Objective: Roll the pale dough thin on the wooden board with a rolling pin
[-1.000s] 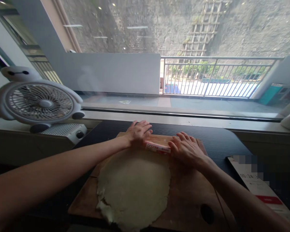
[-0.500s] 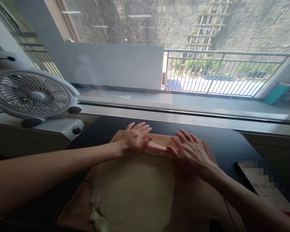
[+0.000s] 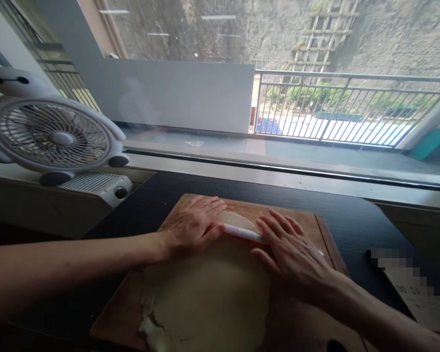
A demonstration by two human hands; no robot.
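- Dough sheet: thin, pale, ragged & torn at L edge nr the bottom; lies on wooden board, running under the roller w/ a strip showing past it.
- Device w/ pale screen, R side of tabletop: digits read approx "00:24", rest pixelated or too small; bit of red at bottom.
- R hand: fingers out straight over roller's R end, thumb spread off to the side above dough.
- L hand: laid flat, fingers extended, thumb by roller's L end. Hands apart from each other, neither clenched.
- Roller: pinkish-white, crosswise on dough nr its far edge, middle visible btwn hands; printed lettering, too blurry to read.
- Grey-white box w/ slatted top & dark knob, far L; white fan just above, its head w/ 2 black eyes joined by a line, no brand legible.
- Past the window: floor w/ triangular mark, text illegible; then metal railing, greenery, rough grey slope.
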